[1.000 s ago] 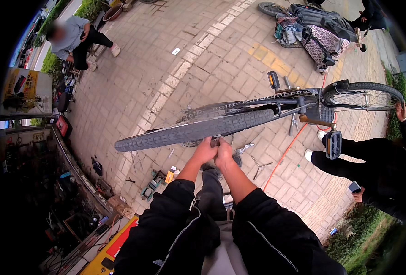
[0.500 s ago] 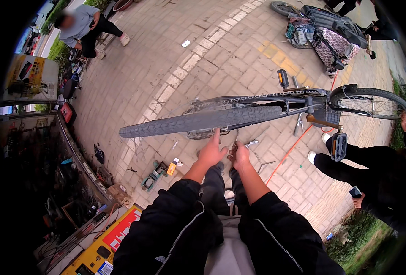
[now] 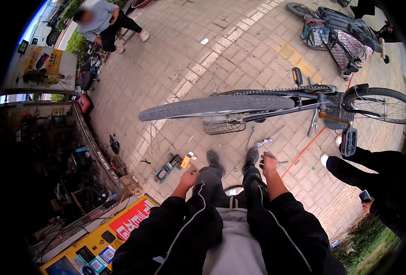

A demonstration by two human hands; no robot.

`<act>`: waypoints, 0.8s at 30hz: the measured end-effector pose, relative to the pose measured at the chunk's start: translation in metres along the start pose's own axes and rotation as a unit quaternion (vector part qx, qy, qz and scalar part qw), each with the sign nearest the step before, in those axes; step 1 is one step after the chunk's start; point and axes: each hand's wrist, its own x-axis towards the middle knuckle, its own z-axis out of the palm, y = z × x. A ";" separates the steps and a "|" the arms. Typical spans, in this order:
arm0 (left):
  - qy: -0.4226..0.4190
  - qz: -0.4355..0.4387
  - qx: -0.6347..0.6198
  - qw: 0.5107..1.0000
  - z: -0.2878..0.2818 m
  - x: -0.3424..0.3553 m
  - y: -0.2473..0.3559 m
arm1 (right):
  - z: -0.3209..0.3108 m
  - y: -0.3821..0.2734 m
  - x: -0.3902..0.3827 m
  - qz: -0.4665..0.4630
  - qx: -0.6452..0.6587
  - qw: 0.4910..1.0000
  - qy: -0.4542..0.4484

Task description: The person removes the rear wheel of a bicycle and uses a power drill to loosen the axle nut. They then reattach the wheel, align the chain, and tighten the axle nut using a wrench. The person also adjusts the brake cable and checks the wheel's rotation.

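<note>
The left hand [image 3: 188, 178] hangs low beside the left knee, the forearm stretched forward in a black sleeve; its fingers are curled downward, and I cannot tell if they hold anything. The right hand [image 3: 268, 163] is raised a little above the right knee, wrist bent, fingers loosely curled together, holding nothing that can be seen. Both hands are apart from the bicycle [image 3: 276, 105], which stands upside down on the brick pavement [image 3: 175, 68] in front of the person's black shoes [image 3: 213, 158]. Its front tyre [image 3: 214, 106] lies across the view, well ahead of the hands. A small orange box [image 3: 185, 162] lies on the pavement near the left hand.
</note>
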 end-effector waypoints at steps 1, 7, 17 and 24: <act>-0.010 -0.022 -0.035 0.999 -0.012 0.001 0.010 | 0.011 0.000 -0.004 -0.008 0.007 1.000 -0.010; -0.030 0.145 0.017 0.989 -0.020 0.105 0.015 | 0.072 0.028 -0.006 -0.070 0.015 0.997 0.011; 0.097 0.365 0.144 0.915 -0.084 0.112 0.091 | 0.190 0.086 -0.054 0.011 0.076 0.996 -0.037; 0.081 0.416 0.187 0.886 -0.037 0.145 0.121 | 0.194 0.087 -0.001 -0.174 -0.090 0.980 -0.016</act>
